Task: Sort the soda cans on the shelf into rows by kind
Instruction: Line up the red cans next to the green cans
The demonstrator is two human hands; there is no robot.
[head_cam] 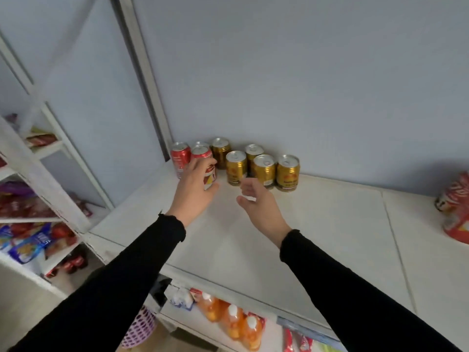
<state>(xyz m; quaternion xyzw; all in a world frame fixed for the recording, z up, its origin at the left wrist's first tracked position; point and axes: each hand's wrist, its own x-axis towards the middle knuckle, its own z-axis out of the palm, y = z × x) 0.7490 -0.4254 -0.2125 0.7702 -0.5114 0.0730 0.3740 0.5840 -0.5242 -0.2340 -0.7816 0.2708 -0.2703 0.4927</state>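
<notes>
Against the back wall of the white shelf (317,224) stands a cluster of cans. At its left end are red soda cans: one (179,158) by the corner post, one (200,144) mostly hidden behind, and one (206,163) in front, gripped by my left hand (194,185). To their right stand several gold cans, one at the back (220,151) and others in front (236,167), out to the rightmost (287,172). My right hand (256,201) hovers open just in front of the gold cans, holding nothing.
A red snack bag (455,212) lies at the shelf's right edge. Left of the white post (149,80) are side shelves with packaged snacks (28,240). Below the shelf's front edge sit orange drink bottles (233,318) and a pink basket (138,329).
</notes>
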